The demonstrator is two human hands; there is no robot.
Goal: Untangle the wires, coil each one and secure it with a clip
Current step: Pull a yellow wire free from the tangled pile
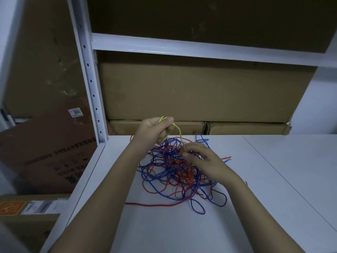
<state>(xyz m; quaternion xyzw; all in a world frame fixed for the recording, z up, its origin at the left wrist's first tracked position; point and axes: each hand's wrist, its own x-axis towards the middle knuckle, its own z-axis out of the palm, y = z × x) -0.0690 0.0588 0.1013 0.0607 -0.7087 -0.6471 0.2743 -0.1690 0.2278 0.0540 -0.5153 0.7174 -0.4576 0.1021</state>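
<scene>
Left hand (156, 129), raised, grips gathered loops of yellow wire (177, 129). Right hand (202, 159), fingers pinched low on the same strand, rests over the red-blue tangle (175, 172) between both hands on the tabletop (273, 198). Best drawn out slowly, wound evenly.

left hand (156, 129) gripping yellow wire (179, 133), right hand (202, 158) pinching it

I stand at a white bench (273, 179) with a thin line running across its right side. A big messy pile of red and blue wires (175, 172) lies on it in the middle. One long red wire (155, 205) sticks out of the pile toward the left. A blue loop (197, 207) lies at the near edge of the pile.
</scene>
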